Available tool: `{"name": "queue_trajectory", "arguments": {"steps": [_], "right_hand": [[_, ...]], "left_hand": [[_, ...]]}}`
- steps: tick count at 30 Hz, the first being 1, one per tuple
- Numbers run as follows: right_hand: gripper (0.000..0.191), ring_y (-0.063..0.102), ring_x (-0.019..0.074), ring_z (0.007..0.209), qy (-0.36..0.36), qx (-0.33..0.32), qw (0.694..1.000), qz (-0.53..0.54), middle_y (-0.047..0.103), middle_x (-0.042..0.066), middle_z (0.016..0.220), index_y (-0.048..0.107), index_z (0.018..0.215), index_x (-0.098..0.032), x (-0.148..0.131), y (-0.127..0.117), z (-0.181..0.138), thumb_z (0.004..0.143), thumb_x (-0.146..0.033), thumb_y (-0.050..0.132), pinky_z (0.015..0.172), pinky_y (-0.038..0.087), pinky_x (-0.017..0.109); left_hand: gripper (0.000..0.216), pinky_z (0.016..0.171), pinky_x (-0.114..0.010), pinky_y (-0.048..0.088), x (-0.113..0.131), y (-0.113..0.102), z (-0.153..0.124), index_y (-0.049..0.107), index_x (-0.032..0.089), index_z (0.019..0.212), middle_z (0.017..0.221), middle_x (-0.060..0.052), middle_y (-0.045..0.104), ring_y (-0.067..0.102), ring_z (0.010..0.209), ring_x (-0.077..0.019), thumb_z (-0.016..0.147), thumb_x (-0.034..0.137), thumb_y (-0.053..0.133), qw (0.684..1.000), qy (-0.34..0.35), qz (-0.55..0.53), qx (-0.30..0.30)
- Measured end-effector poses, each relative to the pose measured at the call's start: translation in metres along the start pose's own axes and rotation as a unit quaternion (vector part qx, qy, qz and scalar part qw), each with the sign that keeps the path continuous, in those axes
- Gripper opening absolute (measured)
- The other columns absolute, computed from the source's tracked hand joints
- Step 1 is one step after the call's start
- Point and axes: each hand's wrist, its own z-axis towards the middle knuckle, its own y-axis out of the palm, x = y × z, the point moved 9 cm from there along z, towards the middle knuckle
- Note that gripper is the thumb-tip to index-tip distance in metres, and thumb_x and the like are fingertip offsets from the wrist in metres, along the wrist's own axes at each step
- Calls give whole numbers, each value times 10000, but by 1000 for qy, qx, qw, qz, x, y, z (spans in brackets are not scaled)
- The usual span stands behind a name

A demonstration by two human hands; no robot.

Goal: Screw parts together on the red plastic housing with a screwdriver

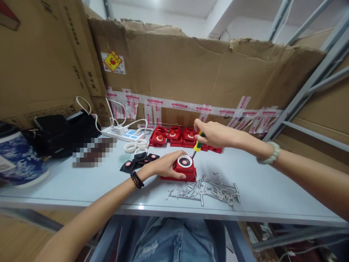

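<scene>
A red plastic housing (185,170) with a white ring on top sits on the pale grey table (272,196). My left hand (163,165) grips its left side and holds it down. My right hand (212,133) is closed around a yellow-and-green screwdriver (198,145), held upright with its tip at the housing's right rear corner. A pile of silver screws and metal hooks (207,189) lies just in front of the housing.
Several more red housings (174,136) stand in a row behind. White rings (136,145) and black pieces (139,160) lie to the left, near a white power strip (122,134). A black bag (62,134) and a blue patterned container (19,156) sit far left. Cardboard walls stand behind the table.
</scene>
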Motion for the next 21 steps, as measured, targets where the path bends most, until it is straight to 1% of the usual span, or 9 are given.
{"name": "queue_trajectory", "arguments": {"steps": [3,5,9,11,13,15,17,19,21], "right_hand": [[237,510,136,614,-50,-58,995,58,583,54,842,415,1026,-191,-8,4,-8,804,-257,464,525,376,264],[271,522,138,611,-40,-71,995,62,590,62,876,407,1040,-193,-8,4,-9,790,-256,487,508,377,261],[402,573,234,694,65,-15,997,-47,617,152,868,446,1046,-122,9,1,0,821,-454,475,529,372,318],[407,580,269,731,98,18,990,-97,620,185,850,476,1011,-101,15,-1,4,856,-471,410,545,364,337],[316,577,251,732,67,32,993,-89,620,163,843,477,1000,-120,13,-1,7,873,-395,387,566,367,333],[228,564,210,739,-12,24,999,-36,612,118,878,453,1010,-158,2,-1,5,844,-312,431,599,382,313],[239,549,174,735,-73,1,997,23,595,82,917,427,1020,-188,-7,-2,-2,795,-250,479,611,394,288],[297,537,149,671,-81,-38,994,69,587,56,909,407,1048,-204,-10,1,-6,770,-241,504,568,391,271],[367,525,149,607,-41,-59,995,76,588,46,851,400,1081,-200,-5,3,-6,768,-333,537,520,372,273]], "left_hand": [[657,922,-365,417,0,0,0,406,220,1229,1199,-90,537,532,1071,-257,677,420,702,1000,0,-3,-2],[653,916,-363,420,0,0,0,412,219,1223,1193,-86,540,535,1061,-255,674,418,704,1000,-4,-2,0],[652,917,-370,421,0,0,0,408,221,1227,1192,-85,541,539,1053,-257,676,413,700,1000,-7,-3,-4],[656,918,-374,421,0,0,0,409,220,1228,1194,-86,542,539,1053,-259,673,414,703,1000,-7,-6,-3],[658,916,-371,421,0,-1,0,412,219,1227,1195,-84,542,540,1050,-257,671,413,706,1000,-6,-9,0],[666,917,-368,418,1,0,0,408,219,1235,1201,-80,540,538,1052,-254,672,411,708,1000,-2,-10,-1],[673,921,-367,413,1,0,0,401,216,1244,1205,-80,538,534,1057,-253,676,412,704,1000,1,-8,-3],[668,914,-367,415,1,0,1,406,213,1239,1192,-81,542,537,1047,-253,675,416,701,1000,3,-7,-3],[651,903,-367,420,1,0,1,420,214,1219,1178,-80,545,541,1037,-254,669,418,701,1000,2,-8,-4]]}}
